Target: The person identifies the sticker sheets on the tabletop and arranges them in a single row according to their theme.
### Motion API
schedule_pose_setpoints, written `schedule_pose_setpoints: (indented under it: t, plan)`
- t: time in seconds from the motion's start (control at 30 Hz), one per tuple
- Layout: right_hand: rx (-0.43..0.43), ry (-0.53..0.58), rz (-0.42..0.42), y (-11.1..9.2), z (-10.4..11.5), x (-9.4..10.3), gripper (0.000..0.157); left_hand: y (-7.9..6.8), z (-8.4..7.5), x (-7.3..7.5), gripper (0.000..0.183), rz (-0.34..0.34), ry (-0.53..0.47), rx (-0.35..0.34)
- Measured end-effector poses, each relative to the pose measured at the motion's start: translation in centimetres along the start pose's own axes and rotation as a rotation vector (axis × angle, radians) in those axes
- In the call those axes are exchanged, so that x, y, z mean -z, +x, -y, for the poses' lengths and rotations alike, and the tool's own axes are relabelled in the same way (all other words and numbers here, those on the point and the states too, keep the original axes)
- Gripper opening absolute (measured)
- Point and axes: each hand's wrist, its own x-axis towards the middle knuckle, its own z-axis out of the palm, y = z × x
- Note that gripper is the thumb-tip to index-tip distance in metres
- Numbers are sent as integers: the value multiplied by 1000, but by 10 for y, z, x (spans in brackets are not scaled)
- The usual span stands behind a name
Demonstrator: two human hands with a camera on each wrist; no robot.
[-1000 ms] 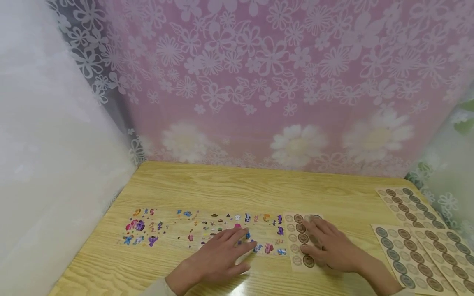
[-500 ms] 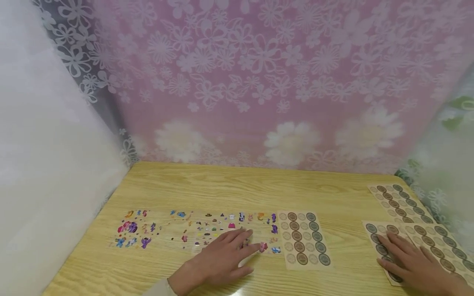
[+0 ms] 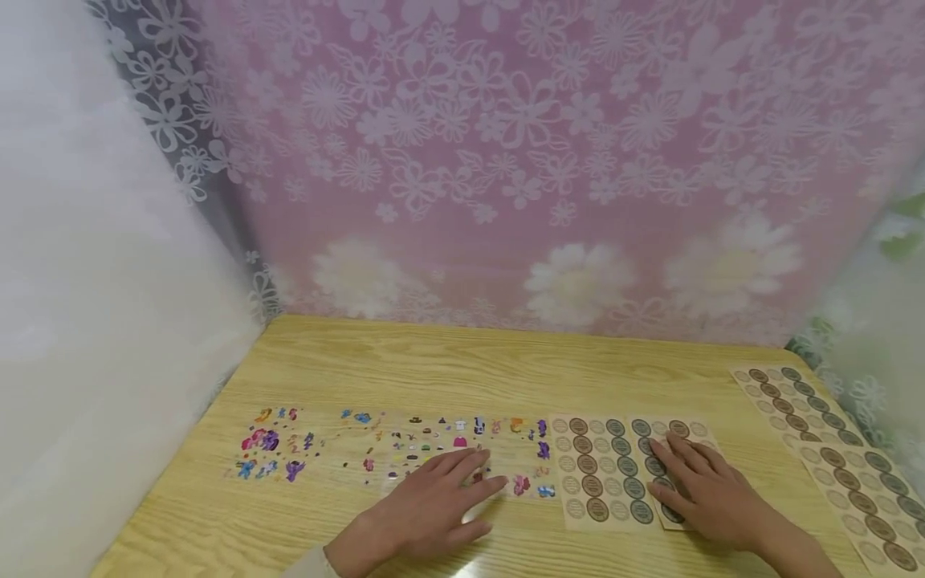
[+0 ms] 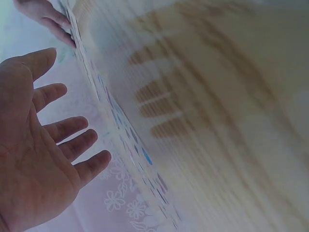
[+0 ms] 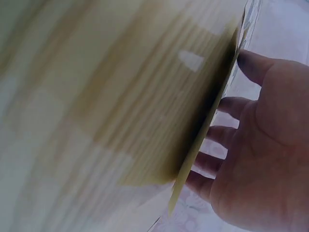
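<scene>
My right hand [image 3: 711, 498] lies with extended fingers on a tan sheet of round brown and grey stickers [image 3: 659, 440]. In the right wrist view the fingertips of this hand [image 5: 270, 140] press on the sheet [image 5: 186, 166], whose near edge stands slightly off the wood. Just left of it, a second tan sticker sheet [image 3: 605, 470] lies flat. My left hand [image 3: 429, 502] hovers with spread fingers by the clear sheets of small colourful cartoon stickers [image 3: 460, 440], covering part of them. The left wrist view shows that hand [image 4: 48, 130] holding nothing.
More clear sticker sheets [image 3: 275, 445] stretch in a row to the left. Two tan sticker sheets, one farther back [image 3: 795, 405] and one nearer [image 3: 860, 490], overlap at the table's right side. A flowered pink curtain [image 3: 506, 160] hangs behind the wooden table [image 3: 462, 361].
My right hand has gone from the placed tan sheet to the sheets at the right, then slid one of those leftward beside it. The left hand has stayed nearly still.
</scene>
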Motion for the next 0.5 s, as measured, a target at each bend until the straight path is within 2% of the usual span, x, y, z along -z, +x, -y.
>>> schedule_pose_setpoints:
  t: [0.1, 0.2, 0.23, 0.3, 0.33, 0.43, 0.47, 0.5]
  plan:
    - [-25, -24, 8, 1, 3, -2, 63, -1, 0, 0, 51, -2, -16, -3]
    - [23, -32, -35, -4, -1, -1, 58, 1, -2, 0, 51, 3, -16, -16]
    - [99, -48, -74, -6, -7, 0, 57, 3, -3, 0, 51, 6, -14, -21]
    - [160, -62, -136, -14, -20, 2, 54, 6, -5, 1, 51, 6, -19, -37]
    - [257, -87, -200, -18, -31, 3, 47, 8, -6, 1, 51, 6, -23, -46]
    - [244, -126, -242, -34, -62, 8, 50, 17, -10, 2, 52, 0, -36, -67]
    - [174, -114, -223, -42, -71, 10, 54, 21, -12, 1, 52, 1, -28, -75]
    - [207, -149, -231, -48, -82, 12, 50, 26, -14, 1, 52, -2, -13, -88]
